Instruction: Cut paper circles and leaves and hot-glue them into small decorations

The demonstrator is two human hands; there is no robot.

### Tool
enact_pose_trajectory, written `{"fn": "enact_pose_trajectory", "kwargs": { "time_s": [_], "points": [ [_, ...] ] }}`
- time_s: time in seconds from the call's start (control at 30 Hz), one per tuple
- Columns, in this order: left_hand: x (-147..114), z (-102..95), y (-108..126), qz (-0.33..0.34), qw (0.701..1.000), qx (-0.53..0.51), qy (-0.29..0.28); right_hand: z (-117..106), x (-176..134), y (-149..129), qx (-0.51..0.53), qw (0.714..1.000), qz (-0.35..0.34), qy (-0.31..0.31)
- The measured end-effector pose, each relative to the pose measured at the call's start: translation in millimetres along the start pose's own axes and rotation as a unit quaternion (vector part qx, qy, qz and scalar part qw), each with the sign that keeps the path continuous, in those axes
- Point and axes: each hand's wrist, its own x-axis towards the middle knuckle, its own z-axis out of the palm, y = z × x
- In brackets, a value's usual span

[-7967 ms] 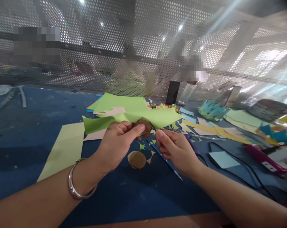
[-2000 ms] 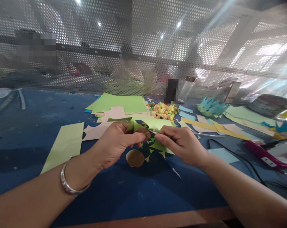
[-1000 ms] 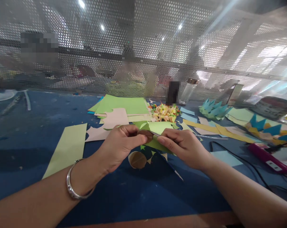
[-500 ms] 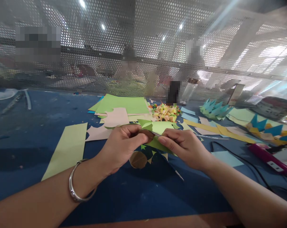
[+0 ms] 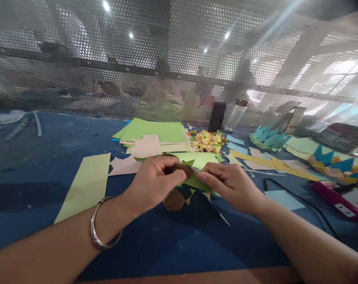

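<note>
L hand & R hand both bare, no. of fingers fully visible unclear; L forearm & R forearm also bare to pic edge. L wrist w/ 1 bangle: silver, shiny, rigid, rounded, loose-fitting, w/ raised detail nr lower side, pattern too blurred to ID.

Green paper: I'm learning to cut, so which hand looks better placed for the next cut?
Probably the right hand: it grips a metal tool at the green paper, while the left hand pinches the paper with a brown disc.
</note>
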Motion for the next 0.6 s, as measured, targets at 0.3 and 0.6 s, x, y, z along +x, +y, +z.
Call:
{"fn": "enact_pose_trajectory", "kwargs": {
  "time_s": [0.3, 0.6],
  "points": [
    [-0.4, -1.7, -4.0, 0.023, 0.999, 0.039, -0.012, 1.1, 0.0, 2.7, 0.01, 1.0, -0.007, -0.005],
    [-1.7, -1.9, 0.4, 0.047, 0.994, 0.096, -0.014, 2.8, 0.8, 2.7, -0.02, 0.999, -0.025, -0.005]
  ]
}}
